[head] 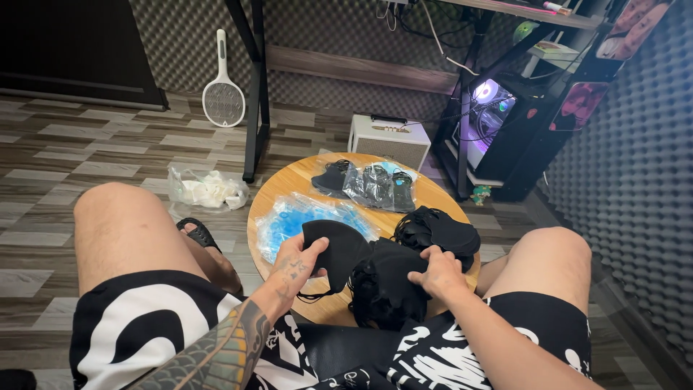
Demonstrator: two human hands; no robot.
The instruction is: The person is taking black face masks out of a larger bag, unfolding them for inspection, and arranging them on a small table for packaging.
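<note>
My left hand (296,258) has a closed grip on a single black face mask (333,249), thumb on top and fingers curled under its edge, holding it just above the near part of the round wooden surface (289,189). My right hand (439,273) rests on a heap of black masks (386,285), fingers bent and pressing into the top of it; I cannot tell whether they actually pinch one mask or only lie on the pile. The held mask touches the left side of that heap, and thin ear loops hang down from both over the near edge of the surface.

Just beyond my right hand I see a second, smaller pile of black masks (440,231) near the right rim. To the left of my left hand lies a clear bag of blue masks (303,217), partly under the mask I hold. At the far side of the surface sit a loose dark mask (332,177) and, beside it, a clear packet of dark masks (381,186).

My bare knees flank the surface, in black-and-white patterned shorts (137,325). On the wood-pattern floor to the left lies a clear plastic bag of white items (208,189), and farther back a white electric fly swatter (223,90) leans against the wall. Behind the surface stand a small cream-coloured speaker box (388,139) and a lit computer case (491,119) under a black-framed desk.
</note>
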